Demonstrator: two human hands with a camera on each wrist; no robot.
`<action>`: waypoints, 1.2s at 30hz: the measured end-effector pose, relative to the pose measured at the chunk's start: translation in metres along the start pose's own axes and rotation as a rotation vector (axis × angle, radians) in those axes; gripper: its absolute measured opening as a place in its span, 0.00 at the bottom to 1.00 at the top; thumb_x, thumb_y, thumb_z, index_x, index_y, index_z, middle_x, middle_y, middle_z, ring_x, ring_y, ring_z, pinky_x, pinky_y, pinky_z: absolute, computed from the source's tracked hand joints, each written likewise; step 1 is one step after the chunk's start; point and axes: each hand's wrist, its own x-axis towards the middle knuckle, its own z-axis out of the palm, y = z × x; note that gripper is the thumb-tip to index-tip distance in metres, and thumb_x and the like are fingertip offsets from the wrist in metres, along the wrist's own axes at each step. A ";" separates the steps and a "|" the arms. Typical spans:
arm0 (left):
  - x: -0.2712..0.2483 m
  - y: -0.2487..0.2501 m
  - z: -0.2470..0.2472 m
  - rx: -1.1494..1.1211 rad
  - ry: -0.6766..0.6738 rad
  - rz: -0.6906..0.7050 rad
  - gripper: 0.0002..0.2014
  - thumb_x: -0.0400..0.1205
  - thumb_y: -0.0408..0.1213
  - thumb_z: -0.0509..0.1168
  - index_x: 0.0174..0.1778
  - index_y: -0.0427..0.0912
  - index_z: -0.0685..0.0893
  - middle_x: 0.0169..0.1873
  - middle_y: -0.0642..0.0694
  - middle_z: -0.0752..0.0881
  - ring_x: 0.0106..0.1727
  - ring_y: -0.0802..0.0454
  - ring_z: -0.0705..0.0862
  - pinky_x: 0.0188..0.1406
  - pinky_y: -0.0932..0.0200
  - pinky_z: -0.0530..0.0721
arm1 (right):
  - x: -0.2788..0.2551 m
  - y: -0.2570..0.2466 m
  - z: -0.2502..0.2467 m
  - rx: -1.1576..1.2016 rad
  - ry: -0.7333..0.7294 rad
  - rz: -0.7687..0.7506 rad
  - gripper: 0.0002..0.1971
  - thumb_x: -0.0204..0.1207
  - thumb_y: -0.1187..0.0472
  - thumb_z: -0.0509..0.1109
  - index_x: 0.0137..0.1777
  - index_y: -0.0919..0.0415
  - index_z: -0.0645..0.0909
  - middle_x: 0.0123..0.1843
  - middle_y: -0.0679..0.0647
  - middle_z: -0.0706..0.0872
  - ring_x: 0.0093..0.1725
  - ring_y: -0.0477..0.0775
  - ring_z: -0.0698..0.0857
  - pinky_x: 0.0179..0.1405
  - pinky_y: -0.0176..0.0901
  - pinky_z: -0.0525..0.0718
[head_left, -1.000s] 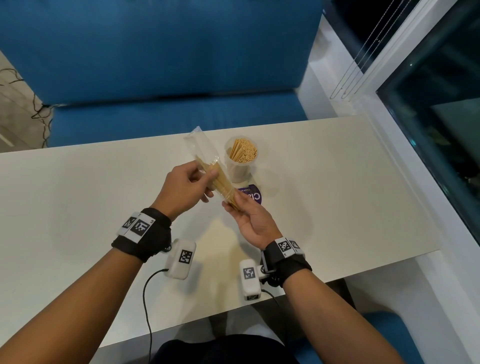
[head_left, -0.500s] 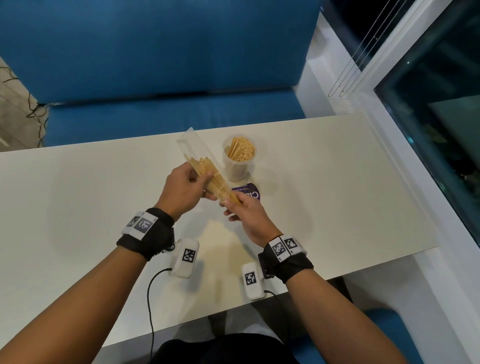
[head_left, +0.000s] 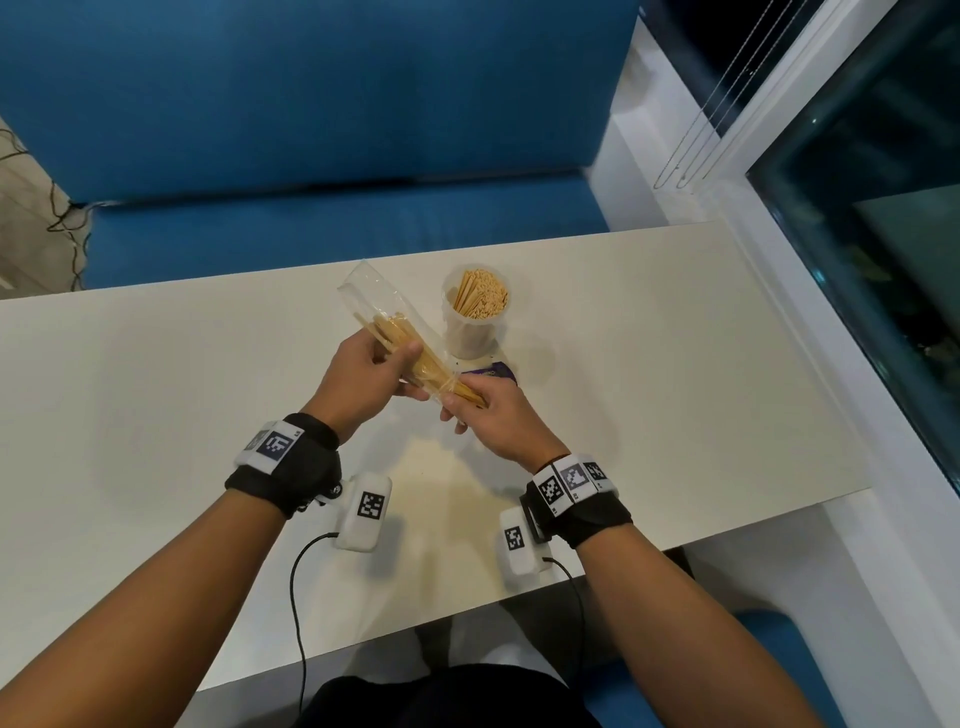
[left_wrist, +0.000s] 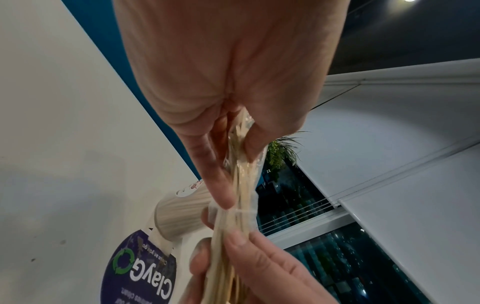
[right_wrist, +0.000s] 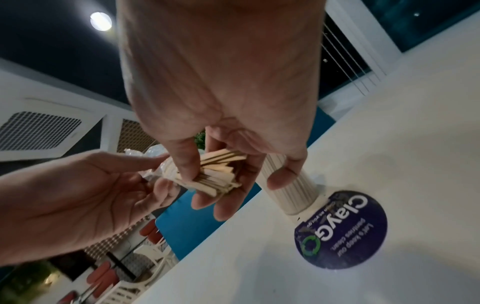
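1. The right hand (head_left: 496, 418) is nearest, held above the desk (head_left: 675, 374). Its thumb and fingers (right_wrist: 228, 197) are closed on the bare ends of a bundle of wooden sticks (head_left: 415, 358) that pokes out of the near end of a clear plastic bag (head_left: 376, 293).
2. Just beyond it, the left hand (head_left: 363, 379) has its fingers and thumb curled round the middle of the bag and holds it slanting in the air, with the far end higher.
3. Most of each stick's length is still inside the bag, and the far part of the bag looks empty. I judge that the bundle has started to come out but is not yet free.
4. A round purple sticker (head_left: 496, 371) lies on the desk under the hands, touching the foot of the cup (head_left: 470, 338).
5. The cup stands upright just beyond the bag and already holds many sticks on end. There looks to be little room left.
6. Probably left to do: draw the bundle clear, stand it in the cup and put the bag aside.
7. A blue bench (head_left: 311, 234) runs behind the desk.
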 end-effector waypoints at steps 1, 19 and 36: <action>0.000 0.000 0.001 -0.012 -0.012 -0.007 0.13 0.89 0.43 0.65 0.62 0.36 0.83 0.51 0.39 0.92 0.47 0.41 0.93 0.47 0.40 0.93 | -0.001 -0.002 0.000 -0.013 -0.010 -0.012 0.10 0.88 0.54 0.69 0.58 0.58 0.88 0.44 0.50 0.92 0.39 0.47 0.88 0.45 0.42 0.88; -0.001 0.003 0.009 -0.166 0.023 0.017 0.13 0.90 0.39 0.63 0.64 0.34 0.83 0.46 0.38 0.91 0.33 0.47 0.85 0.32 0.51 0.88 | 0.002 -0.010 0.012 0.051 0.034 0.010 0.06 0.88 0.60 0.69 0.57 0.61 0.85 0.37 0.44 0.85 0.37 0.44 0.82 0.40 0.38 0.80; -0.003 0.015 0.024 0.144 0.102 0.290 0.13 0.85 0.52 0.68 0.61 0.51 0.80 0.50 0.44 0.89 0.42 0.40 0.89 0.30 0.45 0.90 | 0.010 -0.038 0.015 1.252 0.159 0.322 0.16 0.93 0.62 0.56 0.56 0.68 0.85 0.48 0.62 0.92 0.46 0.58 0.89 0.51 0.48 0.83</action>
